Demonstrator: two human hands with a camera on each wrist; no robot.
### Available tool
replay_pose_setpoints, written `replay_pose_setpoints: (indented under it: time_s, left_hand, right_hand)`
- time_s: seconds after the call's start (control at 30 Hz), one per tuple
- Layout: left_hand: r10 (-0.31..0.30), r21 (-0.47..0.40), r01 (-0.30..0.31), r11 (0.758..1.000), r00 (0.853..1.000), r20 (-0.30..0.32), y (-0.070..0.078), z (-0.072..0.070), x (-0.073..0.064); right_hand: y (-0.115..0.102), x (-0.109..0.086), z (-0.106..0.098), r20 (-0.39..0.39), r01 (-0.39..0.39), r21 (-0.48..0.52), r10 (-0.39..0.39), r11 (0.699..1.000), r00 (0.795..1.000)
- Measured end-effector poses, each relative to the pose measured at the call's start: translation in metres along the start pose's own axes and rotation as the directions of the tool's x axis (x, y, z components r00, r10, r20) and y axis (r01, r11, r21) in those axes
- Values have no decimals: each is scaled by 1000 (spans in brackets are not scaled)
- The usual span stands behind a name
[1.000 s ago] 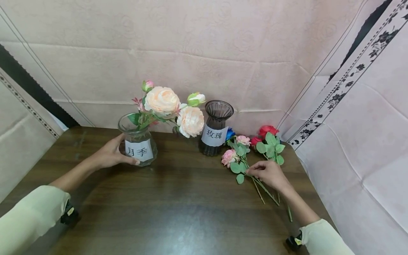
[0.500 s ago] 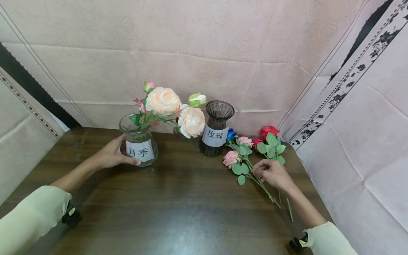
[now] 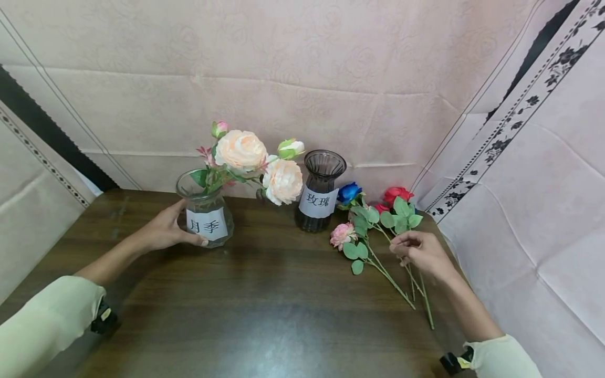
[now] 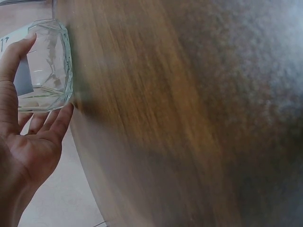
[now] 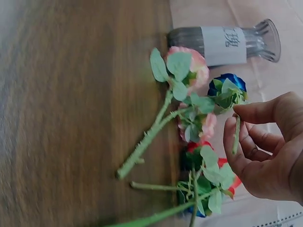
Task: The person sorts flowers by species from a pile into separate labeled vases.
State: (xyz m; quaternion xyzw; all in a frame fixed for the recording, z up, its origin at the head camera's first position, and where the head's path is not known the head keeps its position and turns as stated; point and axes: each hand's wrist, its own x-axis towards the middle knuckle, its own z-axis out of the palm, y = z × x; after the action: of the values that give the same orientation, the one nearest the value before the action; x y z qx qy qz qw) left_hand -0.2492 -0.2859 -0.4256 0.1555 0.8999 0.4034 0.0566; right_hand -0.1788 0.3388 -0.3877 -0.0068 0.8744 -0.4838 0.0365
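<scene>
My left hand (image 3: 164, 227) grips a clear glass vase (image 3: 226, 216) at its lower side, thumb across the front by a white label. In the vase lean large cream-peach flowers (image 3: 241, 150) with buds, drooping to the right. At the right, my right hand (image 3: 422, 253) pinches the green stem (image 5: 236, 137) of a blue rose (image 3: 348, 193) between thumb and fingers. The rose's head is lifted beside a dark ribbed glass vase (image 3: 317, 223), which also bears a white label. Pink flowers (image 3: 343, 235) on a thorny, leafy stem lie just below the blue rose.
Red roses (image 3: 397, 195) with green leaves lie at the table's back right corner, stems toward the front. In the right wrist view, another blue bloom (image 5: 200, 211) shows beneath them. A pale patterned cloth (image 3: 293, 105) hangs behind the wooden table (image 3: 264, 315).
My right hand has moved right with the blue rose's stem, and the rose's head has risen from behind the pink flowers. My left hand keeps its hold on the clear vase.
</scene>
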Motion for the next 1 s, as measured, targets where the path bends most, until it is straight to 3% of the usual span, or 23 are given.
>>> replay_pose_setpoints:
  time_s: [0.2,0.4,0.73,0.83,1.0]
  left_hand:
    - [9,-17,-9,1000,1000,7,0,0,0]
    - [5,-13,-5,1000,1000,6,0,-1,0]
    - [7,-18,-6,1000,1000,8,0,-1,0]
    - [8,-25,-7,1000,1000,9,-1,-1,0]
    - [2,-20,-2,1000,1000,9,-1,-1,0]
  right_hand:
    - [10,-4,-16,-54,-6,-116,0,993,999]
    - [18,-9,-27,-46,-9,-81,5,997,999]
    - [30,-12,-38,-159,-56,-127,35,990,987]
    - [37,-11,-36,-189,-69,-195,32,978,981]
    - [45,-8,-29,-173,-55,-314,0,948,985]
